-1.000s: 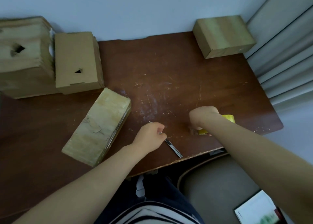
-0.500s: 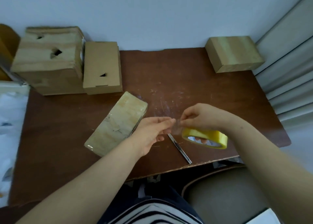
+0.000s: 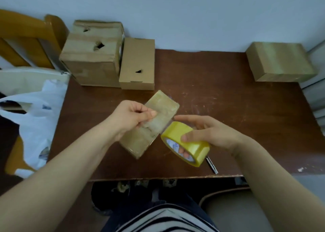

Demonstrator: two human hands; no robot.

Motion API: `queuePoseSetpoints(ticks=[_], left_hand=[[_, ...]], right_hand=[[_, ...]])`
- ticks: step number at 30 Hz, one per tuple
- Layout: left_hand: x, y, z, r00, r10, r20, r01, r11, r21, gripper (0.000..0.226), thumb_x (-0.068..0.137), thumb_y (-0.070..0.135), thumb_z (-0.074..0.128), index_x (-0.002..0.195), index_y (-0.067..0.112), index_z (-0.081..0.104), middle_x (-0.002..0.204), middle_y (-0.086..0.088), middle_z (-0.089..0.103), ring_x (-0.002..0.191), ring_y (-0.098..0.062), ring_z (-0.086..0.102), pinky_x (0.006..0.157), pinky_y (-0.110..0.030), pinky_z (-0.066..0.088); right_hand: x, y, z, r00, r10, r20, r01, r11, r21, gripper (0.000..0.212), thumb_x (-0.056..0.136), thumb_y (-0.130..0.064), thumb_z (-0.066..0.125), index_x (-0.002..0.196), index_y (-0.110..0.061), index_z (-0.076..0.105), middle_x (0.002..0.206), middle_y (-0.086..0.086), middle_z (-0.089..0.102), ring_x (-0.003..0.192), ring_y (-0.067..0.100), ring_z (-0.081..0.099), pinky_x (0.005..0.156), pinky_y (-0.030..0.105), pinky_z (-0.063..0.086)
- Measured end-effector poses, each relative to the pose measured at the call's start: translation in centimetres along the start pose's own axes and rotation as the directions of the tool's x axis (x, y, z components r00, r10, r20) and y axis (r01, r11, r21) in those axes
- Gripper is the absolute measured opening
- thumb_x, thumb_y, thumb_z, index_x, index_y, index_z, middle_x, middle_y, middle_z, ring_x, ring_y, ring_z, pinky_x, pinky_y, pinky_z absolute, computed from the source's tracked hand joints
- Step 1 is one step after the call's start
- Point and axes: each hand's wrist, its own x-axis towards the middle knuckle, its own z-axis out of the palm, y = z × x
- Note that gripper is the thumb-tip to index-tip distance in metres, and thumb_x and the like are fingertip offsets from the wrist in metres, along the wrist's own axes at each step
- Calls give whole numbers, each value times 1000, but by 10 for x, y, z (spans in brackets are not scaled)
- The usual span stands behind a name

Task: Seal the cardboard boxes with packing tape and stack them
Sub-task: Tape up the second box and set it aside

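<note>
One box (image 3: 159,107) lies beneath left hand (image 3: 131,116), beside tape (image 3: 190,144).

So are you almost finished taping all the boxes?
Not yet. Done, it seems: the far-right box and the big boxes at the back left look shiny with tape. In hand: the left hand pinches the loose tape end over the middle box, while the right hand holds the yellow tape roll. Left: the plain box looks untaped, and stacking remains.
</note>
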Motion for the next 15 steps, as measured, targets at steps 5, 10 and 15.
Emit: queuePoseSetpoints(ticks=[5,10,15], left_hand=[[20,11,-57,989,13,-148,12,986,166,11,79,16,73,70,14,69,77,-7,68,52,-8,50,57,-24,36],[45,-8,-95,973,-5,-231,61,969,237,12,77,13,76,67,15,71,60,4,66,56,-12,42,45,-18,36],[66,-23,-91,978,-47,-203,98,964,247,17,78,18,77,62,18,70,54,8,65,48,-10,36,41,-15,34]], right_hand=[[4,13,3,997,-37,-72,30,994,-104,46,71,-42,78,99,-7,71,79,15,73,64,23,68,66,34,54],[-4,31,3,990,3,-143,-3,1000,0,48,76,-42,73,76,6,65,58,23,62,42,25,56,46,27,50],[18,37,25,916,82,-393,-187,954,-237,45,86,-42,67,73,0,65,51,13,65,39,23,58,45,29,49]])
